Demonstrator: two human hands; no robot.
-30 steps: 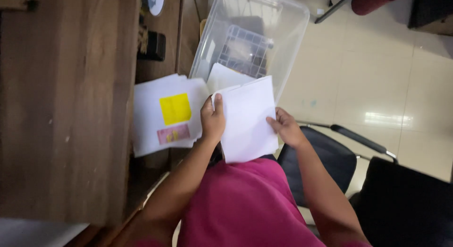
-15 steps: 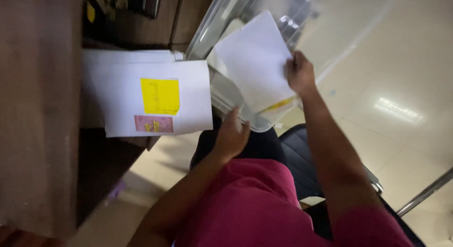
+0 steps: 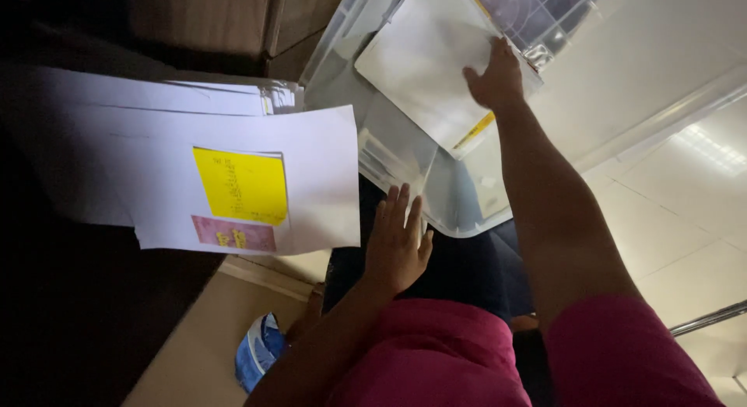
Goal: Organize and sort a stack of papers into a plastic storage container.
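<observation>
I see the right hand [image 3: 498, 74] reaching out over the clear bin [image 3: 459, 205], fingers together and flat on a white sheet [image 3: 424, 72] — pressed on top of it, not clamped round it. The sheet lies tilted inside the bin, near its far end, with a yellow strip showing at its lower edge. The left hand [image 3: 397, 243] is open, fingers spread, holding nothing; it hovers just off the bin's near rim, beside the paper stack [image 3: 233, 181]. That stack sits at the desk [image 3: 70, 314] edge and overhangs it — top page carries a yellow note [image 3: 241, 185] and a pink slip [image 3: 232, 234] below it.
</observation>
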